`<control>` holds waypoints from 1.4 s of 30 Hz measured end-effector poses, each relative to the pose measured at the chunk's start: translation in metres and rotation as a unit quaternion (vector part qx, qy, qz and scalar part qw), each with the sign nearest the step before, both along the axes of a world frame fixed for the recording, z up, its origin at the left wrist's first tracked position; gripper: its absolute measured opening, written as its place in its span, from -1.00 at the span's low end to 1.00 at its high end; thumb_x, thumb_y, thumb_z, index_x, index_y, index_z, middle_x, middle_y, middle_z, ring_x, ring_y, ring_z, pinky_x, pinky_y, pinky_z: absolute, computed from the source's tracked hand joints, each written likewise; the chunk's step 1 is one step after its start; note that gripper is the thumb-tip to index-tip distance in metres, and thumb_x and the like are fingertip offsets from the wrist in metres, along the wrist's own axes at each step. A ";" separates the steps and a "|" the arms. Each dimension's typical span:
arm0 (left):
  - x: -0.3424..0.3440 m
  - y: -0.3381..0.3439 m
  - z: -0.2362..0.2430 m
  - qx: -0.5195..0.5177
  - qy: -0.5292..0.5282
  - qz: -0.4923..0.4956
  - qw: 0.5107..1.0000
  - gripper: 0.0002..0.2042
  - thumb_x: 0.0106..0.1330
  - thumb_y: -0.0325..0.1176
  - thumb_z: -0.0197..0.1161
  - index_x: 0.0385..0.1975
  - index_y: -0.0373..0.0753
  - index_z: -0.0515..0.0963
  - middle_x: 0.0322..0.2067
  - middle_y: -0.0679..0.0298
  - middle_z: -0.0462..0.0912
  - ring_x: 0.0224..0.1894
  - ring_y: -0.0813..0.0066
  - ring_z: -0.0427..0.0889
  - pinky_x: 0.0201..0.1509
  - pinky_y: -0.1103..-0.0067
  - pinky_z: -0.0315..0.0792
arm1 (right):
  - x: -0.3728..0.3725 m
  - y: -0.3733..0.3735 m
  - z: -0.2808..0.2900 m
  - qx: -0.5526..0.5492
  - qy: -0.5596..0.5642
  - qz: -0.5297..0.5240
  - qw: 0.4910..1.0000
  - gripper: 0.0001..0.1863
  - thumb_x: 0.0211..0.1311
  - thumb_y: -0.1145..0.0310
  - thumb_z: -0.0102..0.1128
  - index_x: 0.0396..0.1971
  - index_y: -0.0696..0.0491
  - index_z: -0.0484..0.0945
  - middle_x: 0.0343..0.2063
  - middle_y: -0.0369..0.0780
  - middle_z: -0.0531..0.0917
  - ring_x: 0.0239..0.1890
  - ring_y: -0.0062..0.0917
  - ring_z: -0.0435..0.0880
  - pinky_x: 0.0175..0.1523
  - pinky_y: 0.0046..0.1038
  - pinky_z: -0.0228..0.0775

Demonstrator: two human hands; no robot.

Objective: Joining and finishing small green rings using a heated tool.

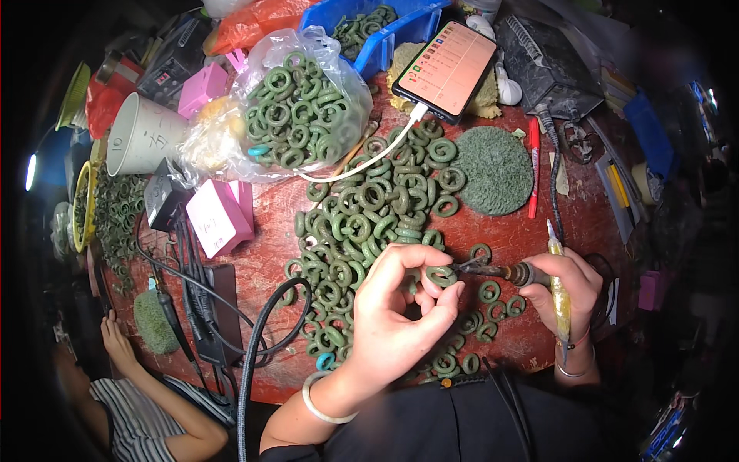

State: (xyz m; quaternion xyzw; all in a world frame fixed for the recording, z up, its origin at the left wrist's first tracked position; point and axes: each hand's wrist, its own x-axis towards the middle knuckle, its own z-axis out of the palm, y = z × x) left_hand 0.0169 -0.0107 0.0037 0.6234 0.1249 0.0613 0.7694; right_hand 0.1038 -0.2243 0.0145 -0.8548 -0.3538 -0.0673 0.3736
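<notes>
My left hand (400, 316) pinches a small green ring (441, 276) between thumb and fingers, above the middle of the table. In my right hand (579, 286) is a tool like a soldering iron (496, 270), its dark narrow tip reaching the ring's edge; I cannot tell if they touch. A slim yellowish pen-like tool (560, 289) with a pointed end also stands upright between my right fingers. Beneath and beyond my left hand spreads a heap of green rings (362, 208). Several loose rings (489, 291) lie between my hands.
A clear bag (304, 115) of rings, a blue bin (377, 50) and a phone (446, 69) on a white cable stand at the back. Right of the heap lie a round green pad (495, 171) and a red pen (533, 165). Black cords (246, 369) cross the left; another person's hand (118, 343) rests there.
</notes>
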 end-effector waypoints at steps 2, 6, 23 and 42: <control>0.000 0.000 -0.001 -0.001 -0.003 0.000 1.000 -0.68 0.17 -0.72 0.29 -0.09 -0.36 0.45 -0.28 0.39 0.47 -0.35 0.80 0.46 -0.30 0.80 0.37 | 0.000 0.000 0.000 0.001 0.006 0.001 1.000 -0.61 -0.06 0.21 0.53 -0.36 0.18 0.59 -0.57 -0.19 0.59 -0.57 -0.39 0.60 -0.48 -0.46 0.42; -0.001 0.000 -0.002 -0.003 -0.004 -0.001 1.000 -0.68 0.17 -0.72 0.29 -0.10 -0.36 0.45 -0.27 0.39 0.46 -0.34 0.80 0.46 -0.30 0.80 0.37 | 0.001 0.001 0.000 0.010 0.001 0.004 1.000 -0.61 -0.05 0.22 0.53 -0.36 0.19 0.59 -0.58 -0.19 0.58 -0.57 -0.39 0.59 -0.49 -0.47 0.41; -0.001 0.001 -0.005 -0.067 -0.040 -0.018 0.997 -0.68 0.20 -0.76 0.21 -0.06 -0.39 0.42 -0.11 0.27 0.42 -0.24 0.72 0.50 -0.17 0.74 0.47 | 0.002 -0.002 0.004 0.029 -0.018 -0.002 0.999 -0.59 0.03 0.17 0.48 -0.34 0.21 0.59 -0.53 -0.18 0.62 -0.56 -0.42 0.60 -0.45 -0.48 0.41; -0.001 0.001 0.000 -0.082 0.008 -0.013 0.997 -0.70 0.21 -0.73 0.24 -0.08 -0.35 0.44 -0.32 0.40 0.49 -0.35 0.81 0.41 -0.29 0.81 0.37 | -0.001 -0.004 0.001 0.004 -0.020 0.005 1.000 -0.49 0.15 0.02 0.36 -0.32 0.27 0.56 -0.52 -0.15 0.59 -0.55 -0.48 0.56 -0.45 -0.52 0.37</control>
